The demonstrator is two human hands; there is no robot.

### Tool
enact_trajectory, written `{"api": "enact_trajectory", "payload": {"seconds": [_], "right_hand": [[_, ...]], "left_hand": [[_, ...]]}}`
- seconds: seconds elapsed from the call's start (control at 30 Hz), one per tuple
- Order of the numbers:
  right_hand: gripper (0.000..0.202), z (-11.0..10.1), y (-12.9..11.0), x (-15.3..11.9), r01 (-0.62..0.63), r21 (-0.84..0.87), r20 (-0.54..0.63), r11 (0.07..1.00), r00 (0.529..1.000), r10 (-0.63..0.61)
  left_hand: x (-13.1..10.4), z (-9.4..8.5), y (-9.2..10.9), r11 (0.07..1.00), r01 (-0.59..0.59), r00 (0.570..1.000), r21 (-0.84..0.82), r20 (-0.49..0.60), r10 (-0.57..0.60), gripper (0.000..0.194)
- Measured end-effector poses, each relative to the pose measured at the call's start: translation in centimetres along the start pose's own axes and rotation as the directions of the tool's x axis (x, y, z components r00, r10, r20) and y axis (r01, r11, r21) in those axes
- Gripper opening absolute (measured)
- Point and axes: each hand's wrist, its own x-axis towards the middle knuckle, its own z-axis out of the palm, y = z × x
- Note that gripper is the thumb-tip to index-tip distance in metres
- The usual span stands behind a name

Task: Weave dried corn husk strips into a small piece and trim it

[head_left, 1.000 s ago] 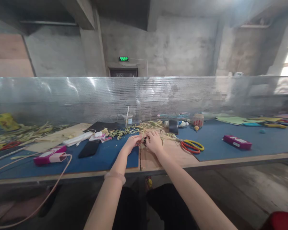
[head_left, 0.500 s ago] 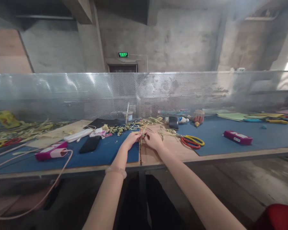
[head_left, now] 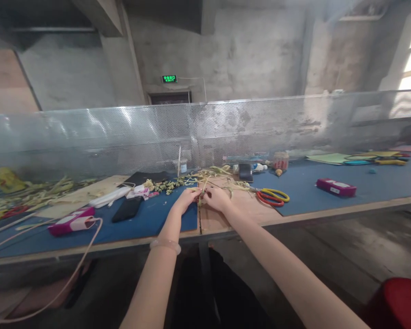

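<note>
Both hands meet over the seam between the blue mat and the bare wooden board [head_left: 246,211]. My left hand [head_left: 188,198] is closed, its fingertips pinching a pale plant-like strip [head_left: 205,183] that sticks up between the hands. From the other side my right hand [head_left: 218,198] is closed on the same small piece, fingers bent and thumb tucked in. Most of the piece is hidden by the fingers. Scissors [head_left: 272,197] with red and yellow handles lie just right of my right hand. Several small greenish knotted pieces [head_left: 171,185] are heaped beyond my left hand.
A black phone [head_left: 127,209], a magenta box [head_left: 71,221] with a pink cable and a white stick-like device [head_left: 109,195] lie at left. Another magenta box [head_left: 336,187] and a jar [head_left: 281,161] stand at right. A perforated metal screen [head_left: 226,132] closes the table's back.
The view has tilted and shifted slightly. My hands stay together at the same spot, with only small finger movements around the strip.
</note>
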Motion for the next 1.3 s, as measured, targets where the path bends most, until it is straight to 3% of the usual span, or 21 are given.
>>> {"api": "enact_trajectory", "payload": {"seconds": [0.33,0.43,0.5,0.57,0.63,0.83,0.9,1.0,1.07,1.1,1.17,1.23,1.3], "right_hand": [[0.029,0.7,-0.2,0.1,0.026,0.011,0.036,1.000,0.999,-0.026],[0.030,0.9,0.2,0.3,-0.029,0.090,-0.010,0.995,1.000,0.030],[0.031,1.0,0.6,0.5,-0.117,0.241,-0.089,0.963,0.986,0.142],[0.034,1.1,1.0,0.9,-0.199,0.452,-0.132,0.869,0.949,0.286],[0.034,1.1,1.2,1.1,-0.223,0.605,-0.101,0.764,0.930,0.352],[0.038,0.9,0.5,1.3,-0.190,0.773,0.046,0.605,0.969,0.245],[0.034,0.9,0.4,1.3,-0.211,0.861,0.116,0.462,0.968,0.225],[0.028,0.8,0.8,1.3,-0.250,0.956,0.228,0.154,0.962,0.150],[0.023,0.5,1.1,1.4,-0.287,0.955,0.278,0.079,0.955,0.105],[0.020,0.3,1.2,1.4,-0.303,0.946,0.293,0.114,0.951,0.101],[0.014,0.0,1.4,1.6,-0.312,0.911,0.286,0.270,0.949,0.132],[0.010,-0.1,1.4,1.6,-0.288,0.872,0.233,0.394,0.955,0.182],[0.011,0.1,1.2,1.3,-0.261,0.865,0.175,0.428,0.957,0.231]], "left_hand": [[0.4,0.0,-0.6,0.998,-0.018,0.990,-0.066,-0.143,0.008,0.029],[0.3,0.1,-0.4,0.998,-0.014,0.990,-0.061,-0.138,0.006,0.026],[0.1,0.2,-0.1,0.999,-0.006,0.988,-0.043,-0.156,-0.001,0.023],[0.0,0.3,0.1,1.000,-0.008,0.987,-0.030,-0.161,0.003,0.021],[-0.1,0.4,0.3,0.999,-0.024,0.991,-0.023,-0.130,0.020,0.021],[-0.7,0.7,1.0,0.998,-0.049,0.998,-0.047,-0.036,0.048,0.024],[-0.9,0.7,1.2,0.996,-0.050,0.998,-0.081,-0.045,0.046,0.024],[-1.0,0.7,1.4,0.992,-0.067,0.995,-0.108,-0.083,0.058,0.023],[-0.8,0.6,1.2,0.993,-0.076,0.993,-0.086,-0.098,0.068,0.021],[-0.7,0.6,1.1,0.995,-0.079,0.991,-0.056,-0.112,0.072,0.020],[-0.4,0.5,0.8,0.996,-0.083,0.986,0.032,-0.141,0.087,0.018],[0.0,0.5,0.6,0.992,-0.088,0.989,0.087,-0.113,0.097,0.018],[0.1,0.5,0.6,0.989,-0.109,0.990,0.095,-0.079,0.117,0.020]]}}
